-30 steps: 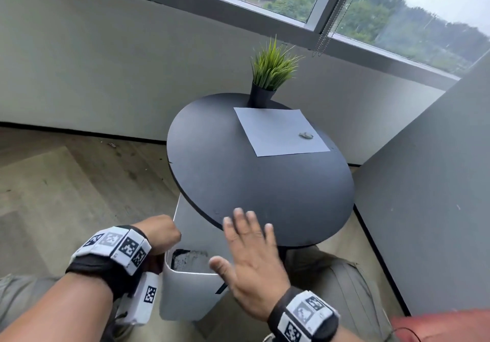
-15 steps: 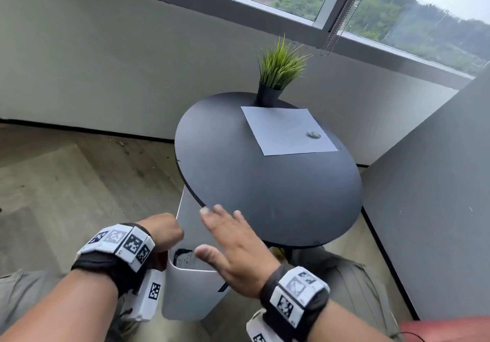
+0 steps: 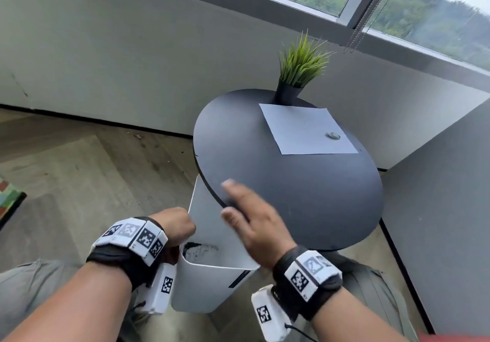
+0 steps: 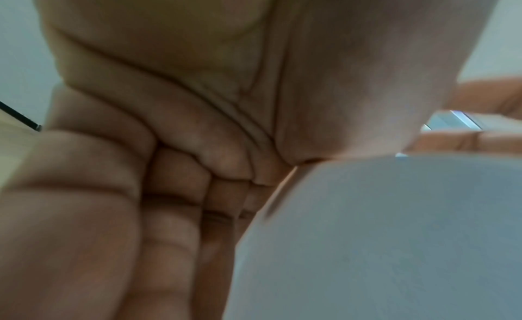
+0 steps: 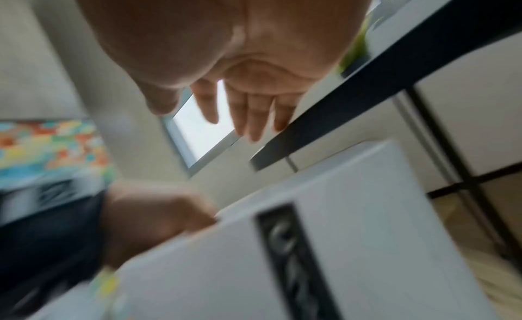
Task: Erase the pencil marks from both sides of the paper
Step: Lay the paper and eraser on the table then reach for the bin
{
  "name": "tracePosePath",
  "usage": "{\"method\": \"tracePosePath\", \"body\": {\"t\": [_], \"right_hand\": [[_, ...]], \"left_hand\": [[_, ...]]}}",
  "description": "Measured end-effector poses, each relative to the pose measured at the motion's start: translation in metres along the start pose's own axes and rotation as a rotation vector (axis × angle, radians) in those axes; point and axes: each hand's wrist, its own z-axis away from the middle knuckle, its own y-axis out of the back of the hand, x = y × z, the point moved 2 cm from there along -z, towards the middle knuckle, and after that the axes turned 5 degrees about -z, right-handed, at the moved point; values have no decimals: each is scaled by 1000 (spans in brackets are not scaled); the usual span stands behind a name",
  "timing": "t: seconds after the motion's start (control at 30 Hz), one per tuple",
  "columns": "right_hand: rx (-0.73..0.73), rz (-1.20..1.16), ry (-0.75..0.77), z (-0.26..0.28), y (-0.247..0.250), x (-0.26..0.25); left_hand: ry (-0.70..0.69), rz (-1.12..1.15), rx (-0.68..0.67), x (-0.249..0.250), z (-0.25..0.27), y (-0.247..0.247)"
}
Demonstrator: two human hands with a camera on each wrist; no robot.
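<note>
A white sheet of paper [image 3: 305, 129] lies flat on the far side of the round black table [image 3: 291, 188]. A small grey eraser [image 3: 332, 135] rests on the paper near its right edge. No pencil marks can be made out from here. My right hand [image 3: 246, 214] is open, its straight fingers [image 5: 240, 114] over the table's near left edge [image 5: 339, 105], far from the paper. My left hand [image 3: 176, 225] grips the rim of a white bin [image 3: 212, 283] just below that edge, with its fingers [image 4: 169, 190] curled beside the bin wall [image 4: 381, 235].
A green plant in a black pot [image 3: 299, 68] stands behind the paper at the table's far edge. A grey partition [image 3: 437, 209] rises to the right. A grey wall and a window lie beyond, and wooden floor spreads to the left.
My right hand has slid left along the table's near edge to a spot above the bin. My left hand has kept its grip on the bin rim.
</note>
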Motion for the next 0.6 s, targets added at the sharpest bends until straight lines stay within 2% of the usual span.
{"method": "tracePosePath", "body": {"t": [0.03, 0.07, 0.1, 0.13, 0.2, 0.27, 0.3, 0.33, 0.37, 0.4, 0.43, 0.47, 0.53, 0.6], "right_hand": [[142, 34, -111, -2, 5, 11], [179, 85, -306, -3, 9, 18], [100, 191, -504, -4, 6, 25], [-41, 294, -536, -5, 0, 24], [-240, 335, -243, -5, -17, 5], [-230, 34, -3, -10, -18, -15], [-129, -105, 6, -19, -13, -15], [8, -135, -44, -30, -10, -9], [92, -57, -154, -40, -8, -1], [88, 104, -316, -46, -8, 4], [-3, 256, -436, -48, -13, 4], [-117, 362, -447, -46, -22, 1], [-286, 395, -215, -32, -35, -15], [-349, 153, 29, -18, -30, -31]], "left_hand": [[-6, -5, -4, -1, 0, 0], [0, -23, -3, -3, 0, -1], [14, -47, 3, -4, 0, -2], [33, -51, 19, -5, 2, -2], [44, -53, 42, -5, 3, 0], [20, -76, 25, -6, 3, 1], [10, -81, 16, -6, 5, 2], [6, -91, 10, -7, 5, 3], [12, -87, 5, -9, 5, 3], [14, -94, 2, -9, 5, 3], [16, -91, -4, -9, 7, 4], [7, -88, 1, -10, 6, 5], [5, -69, -10, -11, 4, 5], [-1, -62, -13, -12, 3, 6]]}}
